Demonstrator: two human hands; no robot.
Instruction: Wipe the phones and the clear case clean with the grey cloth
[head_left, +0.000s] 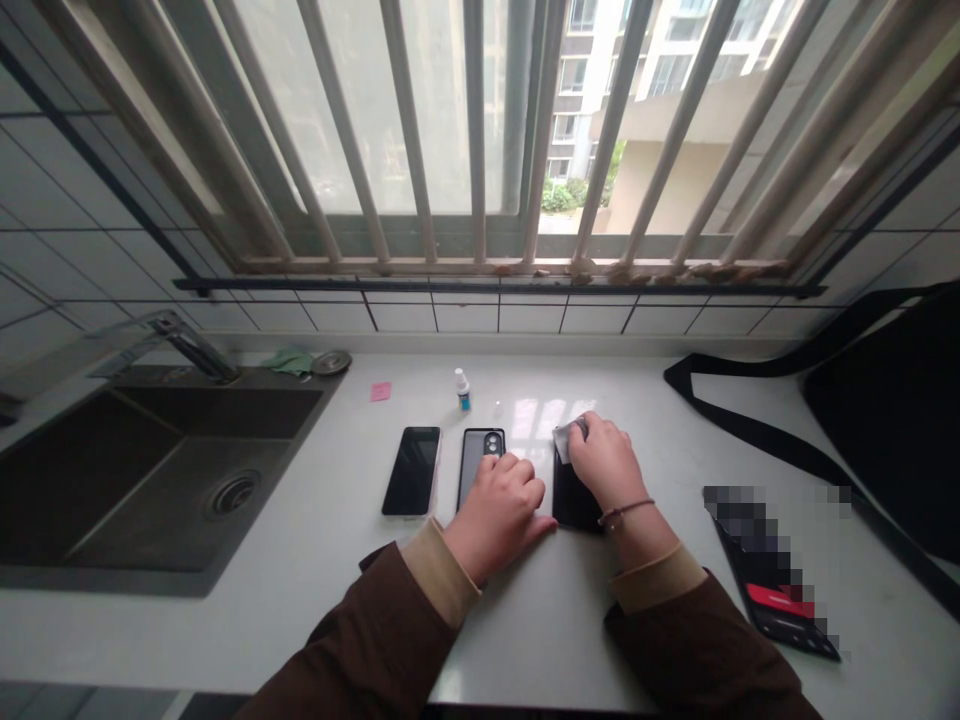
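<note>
The right hand (609, 458) grips a small pale-grey cloth (566, 443) against the upper end of a black rectangular phone (574, 500) on the white worktop (525, 640). The left hand (499, 508), fingers curled, partly covers a black-rimmed grey phone case (471, 457), its thumb by the phone's lower edge; I cannot tell whether it grips anything. Beyond stands a small blue-labelled white bottle (463, 393)

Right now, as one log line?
right hand: holds cloth on phone | left hand: beside phone, partly hiding case | bottle: upright
</note>
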